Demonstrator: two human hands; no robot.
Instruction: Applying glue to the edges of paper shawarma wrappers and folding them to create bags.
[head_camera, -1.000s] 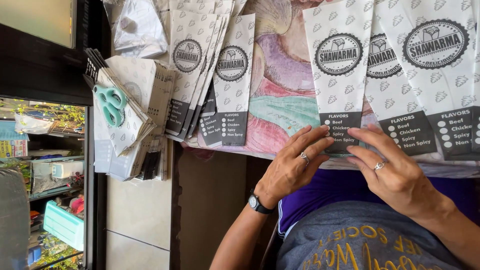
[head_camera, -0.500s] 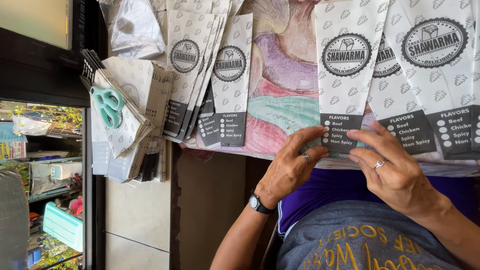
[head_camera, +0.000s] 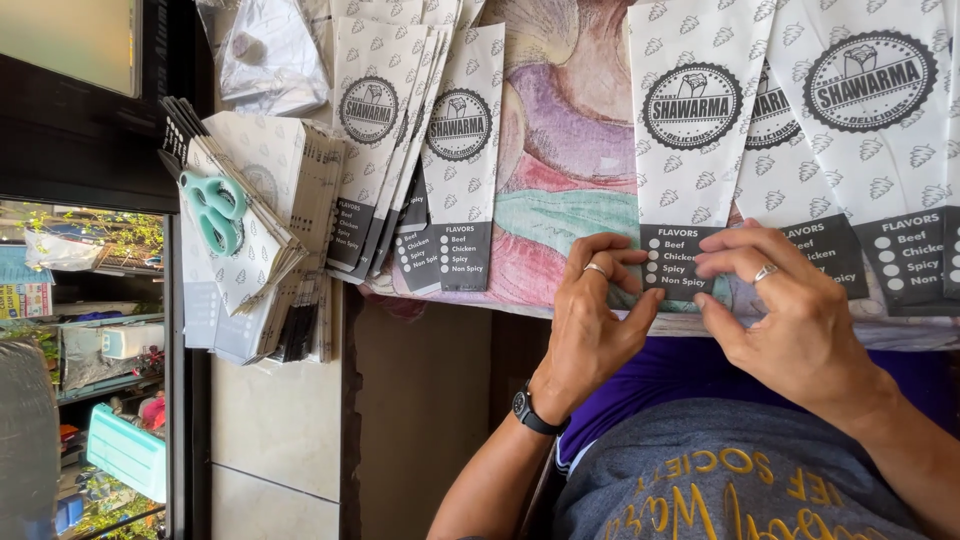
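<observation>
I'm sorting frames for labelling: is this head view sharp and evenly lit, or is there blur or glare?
Head view: even daylight, sharp on both hands, left hand and right hand, and the paper sleeve they pinch; print crisp; no glare; the teal scissors are clear too.

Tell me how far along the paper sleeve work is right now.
Done, by the look of it: a fanned row of sleeves lies on the left of the table. In hand: the left hand and right hand pinch the dark bottom end of one sleeve. Possibly left: overlapping sleeves at right and the stack under the scissors.
</observation>
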